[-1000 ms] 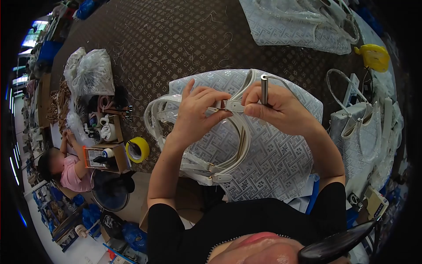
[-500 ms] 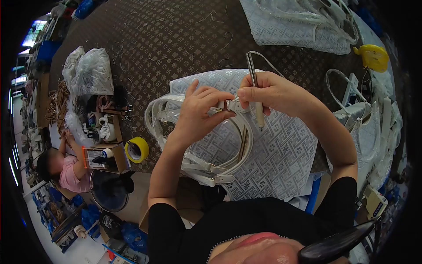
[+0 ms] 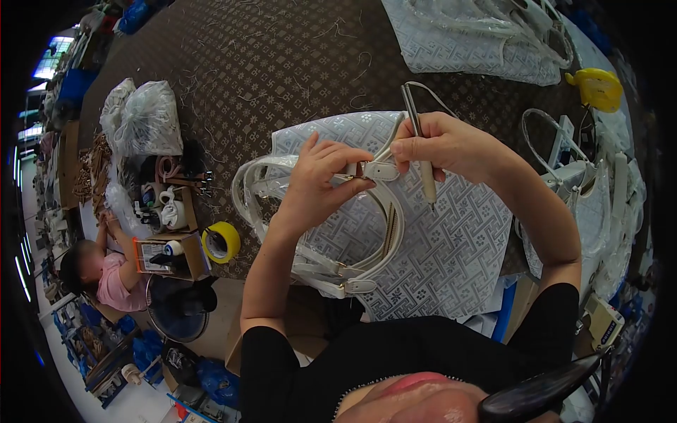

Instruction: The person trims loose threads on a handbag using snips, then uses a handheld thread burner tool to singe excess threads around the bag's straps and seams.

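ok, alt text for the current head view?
Left hand pinches a white strap by its buckle on a patterned bag; right hand holds a pen-like tool close by. On the left of the brown tabletop: a yellow tape roll and plastic-wrapped bundle.

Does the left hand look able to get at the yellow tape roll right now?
Probably, once freed: the left hand is pinching the buckle end of the white strap. The yellow tape roll lies off to its left, with nothing seen covering it.

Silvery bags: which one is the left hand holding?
The middle bag, nearest the black top: the left hand pinches its strap fitting. The top bag and far-right bags lie apart from that hand.
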A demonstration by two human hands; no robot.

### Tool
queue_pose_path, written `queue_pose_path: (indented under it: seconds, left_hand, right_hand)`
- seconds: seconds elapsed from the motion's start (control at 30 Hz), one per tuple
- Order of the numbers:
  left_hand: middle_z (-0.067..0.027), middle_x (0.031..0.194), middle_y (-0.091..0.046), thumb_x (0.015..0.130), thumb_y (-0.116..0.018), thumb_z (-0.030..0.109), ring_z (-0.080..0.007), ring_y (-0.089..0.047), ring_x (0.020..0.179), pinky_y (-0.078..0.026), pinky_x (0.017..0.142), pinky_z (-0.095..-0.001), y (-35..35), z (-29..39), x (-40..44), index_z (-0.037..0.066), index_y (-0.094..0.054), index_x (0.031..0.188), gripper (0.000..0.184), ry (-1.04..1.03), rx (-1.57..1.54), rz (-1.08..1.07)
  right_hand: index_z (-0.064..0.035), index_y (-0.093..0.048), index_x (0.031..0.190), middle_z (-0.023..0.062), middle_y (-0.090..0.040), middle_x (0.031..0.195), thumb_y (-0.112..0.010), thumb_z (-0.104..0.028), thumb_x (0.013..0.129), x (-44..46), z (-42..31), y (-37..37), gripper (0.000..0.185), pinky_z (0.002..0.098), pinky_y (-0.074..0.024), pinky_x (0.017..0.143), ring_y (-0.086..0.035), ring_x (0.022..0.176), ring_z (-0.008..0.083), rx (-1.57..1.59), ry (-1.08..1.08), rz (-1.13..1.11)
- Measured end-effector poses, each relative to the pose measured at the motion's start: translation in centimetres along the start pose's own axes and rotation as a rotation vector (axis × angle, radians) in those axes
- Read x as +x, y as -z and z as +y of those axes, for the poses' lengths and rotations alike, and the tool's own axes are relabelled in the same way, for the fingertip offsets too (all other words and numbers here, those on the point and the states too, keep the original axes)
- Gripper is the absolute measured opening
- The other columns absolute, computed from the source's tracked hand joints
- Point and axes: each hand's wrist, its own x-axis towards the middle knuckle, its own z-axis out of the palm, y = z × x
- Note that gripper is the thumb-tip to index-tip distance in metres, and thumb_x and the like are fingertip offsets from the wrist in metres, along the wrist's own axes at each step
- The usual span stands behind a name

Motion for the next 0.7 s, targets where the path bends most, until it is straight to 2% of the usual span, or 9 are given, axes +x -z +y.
queue_pose_path:
  seconds: [0.1,0.17,0.7]
  left_hand:
    - [0.0014,0.08,-0.06,0.069,-0.075,0.021,-0.0156,-0.058,0.084,-0.024,0.103,-0.0515,-0.03,-0.01,-0.03,0.013,-0.065,0.095,0.029,0.002,-0.002,-0.001]
    - [0.0015,0.08,-0.06,0.069,-0.075,0.021,-0.0156,-0.057,0.084,-0.024,0.103,-0.0513,-0.07,-0.03,-0.05,0.013,-0.065,0.095,0.029,0.003,-0.001,0.0]
    - [0.0007,0.082,-0.061,0.07,-0.075,0.023,-0.0159,-0.057,0.084,-0.025,0.104,-0.0501,-0.51,-0.5,-0.32,0.012,-0.064,0.098,0.032,0.054,-0.032,0.005]
  right_hand:
    - [-0.0069,-0.058,0.081,-0.0004,-0.059,0.069,-0.057,-0.026,0.087,-0.01,-0.02,-0.01,0.02,0.0184,-0.0375,0.044,-0.048,0.053,0.0044,0.034,-0.002,0.004]
    - [-0.0042,-0.06,0.075,0.0016,-0.059,0.067,-0.057,-0.024,0.085,0.08,0.01,-0.07,0.023,0.0212,-0.0375,0.044,-0.048,0.05,0.0072,0.02,-0.004,0.036]
    - [-0.004,-0.06,0.074,0.0018,-0.059,0.066,-0.058,-0.024,0.083,-0.14,0.02,0.08,0.022,0.0212,-0.0362,0.044,-0.047,0.049,0.0076,-0.023,-0.04,0.029]
